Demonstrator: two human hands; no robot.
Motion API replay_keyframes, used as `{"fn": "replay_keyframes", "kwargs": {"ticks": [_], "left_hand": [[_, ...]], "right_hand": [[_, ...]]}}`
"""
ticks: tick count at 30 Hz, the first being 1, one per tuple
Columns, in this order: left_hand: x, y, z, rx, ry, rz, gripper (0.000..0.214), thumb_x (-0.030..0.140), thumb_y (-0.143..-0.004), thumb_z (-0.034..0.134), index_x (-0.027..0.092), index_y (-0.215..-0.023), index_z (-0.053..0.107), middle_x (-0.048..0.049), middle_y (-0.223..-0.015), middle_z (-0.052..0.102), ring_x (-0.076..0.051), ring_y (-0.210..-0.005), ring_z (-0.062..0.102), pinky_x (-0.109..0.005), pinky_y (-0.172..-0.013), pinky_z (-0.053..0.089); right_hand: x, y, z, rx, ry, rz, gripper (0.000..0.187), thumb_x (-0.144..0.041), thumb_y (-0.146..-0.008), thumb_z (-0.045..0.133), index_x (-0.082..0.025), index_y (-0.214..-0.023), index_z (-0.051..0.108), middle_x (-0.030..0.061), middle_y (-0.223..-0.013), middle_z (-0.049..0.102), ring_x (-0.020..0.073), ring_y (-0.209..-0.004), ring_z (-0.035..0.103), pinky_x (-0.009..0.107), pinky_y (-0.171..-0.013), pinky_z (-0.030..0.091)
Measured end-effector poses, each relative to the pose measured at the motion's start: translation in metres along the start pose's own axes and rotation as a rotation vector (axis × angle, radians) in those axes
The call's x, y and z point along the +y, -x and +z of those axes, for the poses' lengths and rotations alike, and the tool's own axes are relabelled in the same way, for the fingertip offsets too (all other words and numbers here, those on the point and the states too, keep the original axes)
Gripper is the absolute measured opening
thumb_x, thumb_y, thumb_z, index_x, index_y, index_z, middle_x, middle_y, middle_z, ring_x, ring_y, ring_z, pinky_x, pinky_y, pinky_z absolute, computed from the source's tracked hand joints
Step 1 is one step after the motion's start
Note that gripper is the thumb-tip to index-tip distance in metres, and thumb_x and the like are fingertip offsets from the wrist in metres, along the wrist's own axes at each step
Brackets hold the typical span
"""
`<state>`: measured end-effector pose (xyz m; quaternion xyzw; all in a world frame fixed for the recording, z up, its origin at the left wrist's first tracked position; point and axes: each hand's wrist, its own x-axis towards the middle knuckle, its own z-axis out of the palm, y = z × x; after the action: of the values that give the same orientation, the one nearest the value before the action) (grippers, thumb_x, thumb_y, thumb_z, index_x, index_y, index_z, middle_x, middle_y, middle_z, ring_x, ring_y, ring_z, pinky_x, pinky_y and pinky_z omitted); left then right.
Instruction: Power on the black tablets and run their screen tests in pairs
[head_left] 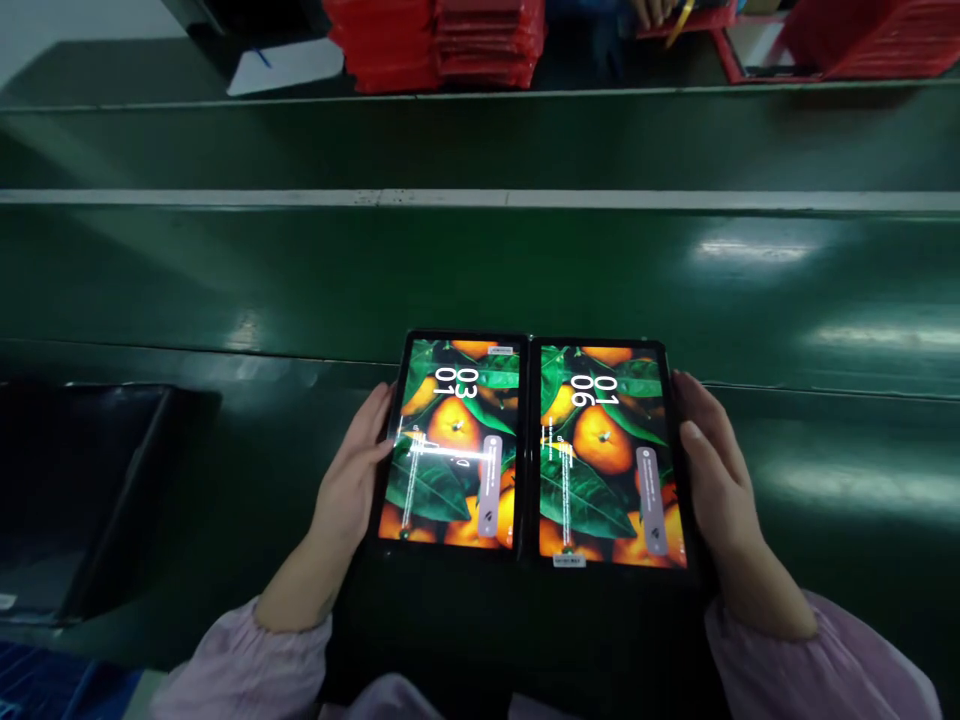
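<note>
Currently in hand: two lit tablets, screens up and side by side; the left tablet (450,440) and the right tablet (600,470) meet, or nearly so, along their inner sides.
Tablet place: toward the near edge of the green surface (847,520); whether they rest on it or are held just above, I cannot tell.
Left hand (349,475): its grip is closed about the outer side of the left tablet.
Right hand (720,470): its grip clasps the outer side of the right tablet, thumb along the frame.
Screens: both show oranges and leaves, the writing turned sideways; large digits 03 and 01 on the left, 01 and 06 on the right.
Labels: a small pale sticker (500,350) at the left tablet's far right corner, another label (569,561) on the right tablet's near border.
Black tray (82,490): at the surface's left, close to the near edge.
Far surface: red stacks (442,45) and a white sheet (289,66) along its near edge; a co-worker's hand (654,12) farther back, partly cut off.
</note>
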<state>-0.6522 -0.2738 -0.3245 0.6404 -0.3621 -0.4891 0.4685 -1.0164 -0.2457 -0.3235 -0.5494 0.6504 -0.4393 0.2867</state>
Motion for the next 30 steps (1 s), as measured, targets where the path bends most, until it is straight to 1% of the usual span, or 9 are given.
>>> {"fn": "replay_keyframes", "kwargs": {"ticks": [4, 7, 11, 13, 15, 17, 19, 25, 30], "left_hand": [[0.001, -0.007, 0.005, 0.013, 0.058, 0.028, 0.067, 0.029, -0.074, 0.069, 0.024, -0.141, 0.072, -0.0082, -0.157, 0.068, -0.035, -0.167, 0.035, -0.049, -0.135, 0.036], [0.000, -0.013, 0.004, 0.007, 0.098, 0.035, 0.062, 0.030, -0.072, 0.073, 0.023, -0.134, 0.074, -0.0095, -0.153, 0.071, -0.037, -0.165, 0.039, -0.050, -0.134, 0.037], [0.000, -0.018, 0.004, -0.019, -0.010, 0.077, 0.068, 0.040, -0.077, 0.079, 0.024, -0.142, 0.068, -0.0129, -0.158, 0.066, -0.041, -0.161, 0.043, -0.056, -0.133, 0.037], [0.002, -0.015, 0.006, -0.051, -0.207, 0.133, 0.081, 0.050, -0.079, 0.082, 0.026, -0.153, 0.060, -0.0155, -0.168, 0.055, -0.045, -0.163, 0.040, -0.062, -0.132, 0.036], [0.006, -0.006, 0.008, -0.084, -0.440, 0.195, 0.102, 0.060, -0.075, 0.087, 0.028, -0.163, 0.047, -0.0177, -0.179, 0.036, -0.049, -0.167, 0.026, -0.070, -0.131, 0.032], [0.009, 0.002, 0.007, -0.111, -0.574, 0.242, 0.119, 0.066, -0.071, 0.091, 0.030, -0.170, 0.036, -0.0181, -0.184, 0.021, -0.050, -0.170, 0.016, -0.074, -0.130, 0.029], [0.011, 0.005, 0.002, -0.127, -0.521, 0.250, 0.116, 0.067, -0.076, 0.087, 0.034, -0.172, 0.031, -0.0165, -0.184, 0.021, -0.049, -0.169, 0.020, -0.073, -0.130, 0.031], [0.006, -0.010, -0.022, -0.019, -0.182, 0.067, 0.083, 0.053, -0.082, 0.084, 0.034, -0.157, 0.054, -0.0130, -0.167, 0.056, -0.043, -0.161, 0.044, -0.063, -0.127, 0.045], [0.015, -0.009, -0.017, -0.026, -0.144, -0.079, 0.079, 0.042, -0.075, 0.086, 0.031, -0.149, 0.062, -0.0105, -0.157, 0.067, -0.040, -0.161, 0.044, -0.056, -0.127, 0.048]], "right_hand": [[-0.033, 0.008, 0.012, -0.093, 0.457, -0.478, 0.037, -0.052, -0.108, 0.056, -0.035, -0.128, 0.081, 0.0022, -0.170, 0.052, 0.0457, -0.170, 0.018, 0.078, -0.133, 0.021], [-0.048, 0.021, 0.022, -0.198, 0.609, -0.643, 0.037, -0.045, -0.111, 0.052, -0.030, -0.128, 0.081, 0.0059, -0.167, 0.057, 0.0477, -0.170, 0.017, 0.083, -0.128, 0.028], [-0.050, 0.019, 0.004, -0.053, 0.627, -0.667, 0.029, -0.027, -0.108, 0.061, -0.023, -0.092, 0.084, 0.0085, -0.138, 0.078, 0.0451, -0.160, 0.042, 0.070, -0.122, 0.047], [-0.051, 0.017, -0.008, 0.026, 0.614, -0.652, 0.027, -0.019, -0.106, 0.065, -0.022, -0.085, 0.082, 0.0083, -0.118, 0.084, 0.0373, -0.141, 0.065, 0.050, -0.107, 0.061], [-0.058, 0.018, -0.015, 0.064, 0.570, -0.615, 0.024, -0.013, -0.105, 0.064, -0.021, -0.090, 0.082, 0.0070, -0.103, 0.083, 0.0251, -0.108, 0.078, 0.034, -0.085, 0.064], [-0.067, 0.022, -0.015, 0.058, 0.513, -0.584, 0.024, -0.012, -0.105, 0.063, -0.020, -0.095, 0.083, 0.0051, -0.093, 0.080, 0.0152, -0.080, 0.075, 0.025, -0.067, 0.058], [-0.075, 0.027, -0.012, 0.007, 0.467, -0.584, 0.026, -0.011, -0.106, 0.062, -0.019, -0.091, 0.082, 0.0025, -0.082, 0.073, 0.0092, -0.063, 0.067, 0.022, -0.054, 0.049], [-0.080, 0.027, -0.013, -0.194, 0.422, -0.638, 0.040, -0.011, -0.109, 0.055, -0.016, -0.073, 0.074, -0.0027, -0.059, 0.054, 0.0061, -0.046, 0.052, 0.020, -0.046, 0.039], [-0.074, 0.030, -0.011, -0.264, 0.382, -0.680, 0.046, -0.005, -0.104, 0.059, -0.018, -0.060, 0.058, -0.0040, -0.056, 0.049, 0.0052, -0.045, 0.046, 0.021, -0.046, 0.037]]}}
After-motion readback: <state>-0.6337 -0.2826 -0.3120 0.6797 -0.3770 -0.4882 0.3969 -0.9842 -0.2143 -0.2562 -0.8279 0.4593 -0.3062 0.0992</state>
